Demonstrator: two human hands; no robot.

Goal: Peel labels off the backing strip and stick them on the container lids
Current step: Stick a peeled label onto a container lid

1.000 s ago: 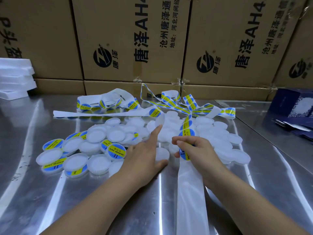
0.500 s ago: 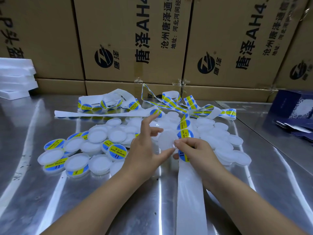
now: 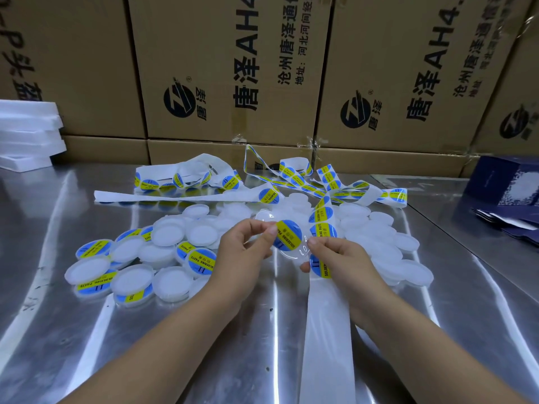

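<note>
A label (image 3: 287,236), blue and yellow, is seen on a clear lid (image 3: 292,254) held above the table (image 3: 204,360). The lid is pinched at its left edge by the left hand (image 3: 242,252), with the thumb on the label. The strip (image 3: 326,316) is pinched by the right hand (image 3: 341,260), just beside the lid. Behind them, bare lids (image 3: 379,243) are heaped, and labelled lids (image 3: 201,262) lie to the left.
</note>
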